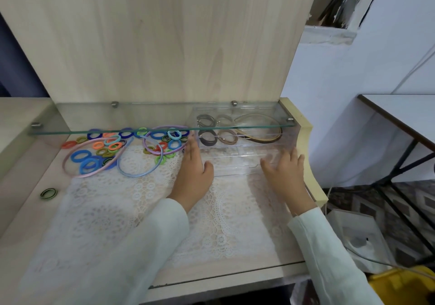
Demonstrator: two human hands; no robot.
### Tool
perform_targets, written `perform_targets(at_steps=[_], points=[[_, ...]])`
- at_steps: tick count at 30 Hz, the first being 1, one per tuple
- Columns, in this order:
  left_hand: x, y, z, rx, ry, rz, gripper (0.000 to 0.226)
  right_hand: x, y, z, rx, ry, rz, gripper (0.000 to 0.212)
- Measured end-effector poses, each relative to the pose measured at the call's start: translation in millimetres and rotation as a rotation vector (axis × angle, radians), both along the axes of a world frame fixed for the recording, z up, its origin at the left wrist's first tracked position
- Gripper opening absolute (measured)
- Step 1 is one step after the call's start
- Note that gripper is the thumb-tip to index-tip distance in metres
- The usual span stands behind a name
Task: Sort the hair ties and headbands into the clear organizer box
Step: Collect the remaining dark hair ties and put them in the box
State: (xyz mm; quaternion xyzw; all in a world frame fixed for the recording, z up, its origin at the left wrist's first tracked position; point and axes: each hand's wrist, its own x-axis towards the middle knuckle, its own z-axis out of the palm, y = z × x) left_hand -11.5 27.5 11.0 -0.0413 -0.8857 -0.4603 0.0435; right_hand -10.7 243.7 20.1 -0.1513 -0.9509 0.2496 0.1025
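The clear organizer box (pixel 237 161) lies on a lace cloth at the right, partly under a glass shelf. Inside it are dark hair ties (pixel 208 140), tan hair ties (pixel 227 137) and a gold-brown headband (pixel 263 137). My left hand (pixel 194 163) rests flat against the box's left side, fingers straight. My right hand (pixel 286 168) touches its front right corner with spread fingers. Left of the box lies a heap of coloured hair ties (pixel 106 149), with a pink headband (pixel 77 161), a blue headband (pixel 141 163) and a lilac headband (pixel 164 140).
The glass shelf (pixel 141 120) overhangs the back of the wooden desk. One green hair tie (pixel 48 193) lies alone at the left. A wooden back panel rises behind. A cream side wall (pixel 306 144) bounds the desk at the right; beyond it are a table and floor clutter.
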Motion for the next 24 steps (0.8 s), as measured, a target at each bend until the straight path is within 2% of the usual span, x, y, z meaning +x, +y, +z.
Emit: perform_targets(at_steps=[12,19,24], points=[[29,0,-4,-0.212,-0.065,-0.078,0.065,27,2,4,-0.002,-0.112,-0.049,0.080],[40,-2,-4,-0.238,-0.077,-0.100,0.064,37,5,3,0.043,-0.148,-0.065,0.085],[44,-3,-2,-0.251,-0.076,-0.112,0.064,46,6,14,0.058,-0.207,-0.043,0.080]])
